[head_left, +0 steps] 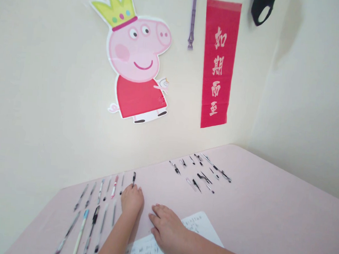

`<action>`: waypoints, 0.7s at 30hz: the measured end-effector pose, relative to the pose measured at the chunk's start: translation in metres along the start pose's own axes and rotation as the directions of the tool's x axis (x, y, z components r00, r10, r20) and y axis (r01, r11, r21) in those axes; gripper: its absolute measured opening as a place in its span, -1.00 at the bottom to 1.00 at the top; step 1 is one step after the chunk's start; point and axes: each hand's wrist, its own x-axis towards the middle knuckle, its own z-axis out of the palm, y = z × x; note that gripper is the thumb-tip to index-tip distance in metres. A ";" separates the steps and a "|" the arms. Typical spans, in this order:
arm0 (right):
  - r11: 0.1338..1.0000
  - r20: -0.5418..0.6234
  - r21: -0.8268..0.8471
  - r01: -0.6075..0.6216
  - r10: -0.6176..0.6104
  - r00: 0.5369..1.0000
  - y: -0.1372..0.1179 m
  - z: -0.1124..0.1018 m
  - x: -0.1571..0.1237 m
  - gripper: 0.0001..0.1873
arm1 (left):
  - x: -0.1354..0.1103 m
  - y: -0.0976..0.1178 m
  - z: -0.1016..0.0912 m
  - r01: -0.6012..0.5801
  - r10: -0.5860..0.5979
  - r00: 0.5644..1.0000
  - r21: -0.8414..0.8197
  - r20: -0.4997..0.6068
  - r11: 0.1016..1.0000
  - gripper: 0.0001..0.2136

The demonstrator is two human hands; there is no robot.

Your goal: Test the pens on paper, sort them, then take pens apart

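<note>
My left hand (132, 198) is curled on the pink table (267, 219), its fingers closed around the lower end of a black pen (134, 177) that points away from me. Just left of it lie several pens (100, 203) in two neat rows. My right hand (168, 229) rests flat, fingers stretched out, with its palm on an open notebook (197, 225) with handwriting. A scattered group of pen parts and caps (201, 170) lies further back on the table, out of reach of both hands.
The table stands in a room corner. On the wall hang a cartoon pig cut-out (138, 59), a red banner with characters (218, 64), a purple strip (192, 20) and a black face mask (261, 9).
</note>
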 end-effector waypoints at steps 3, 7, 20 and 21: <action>1.000 0.003 0.003 -0.008 0.008 1.000 -0.001 0.000 0.000 -0.54 | -0.009 0.004 -0.008 -0.052 0.052 0.999 -0.001 0.004 0.999 -0.60; 1.000 0.014 0.003 -0.011 0.011 1.000 -0.001 0.000 0.000 -0.53 | -0.019 0.007 -0.014 -0.100 0.100 0.995 0.004 0.030 0.995 -0.67; 0.898 -0.224 0.422 -0.125 0.237 0.945 0.014 0.003 0.014 -0.67 | -0.050 0.017 -0.020 0.007 0.052 0.996 -0.653 0.071 0.757 -0.85; 0.849 -0.279 0.510 -0.140 0.317 0.907 0.020 0.004 0.018 -0.70 | -0.054 0.019 -0.017 0.038 0.058 0.993 -0.759 0.100 0.650 -0.81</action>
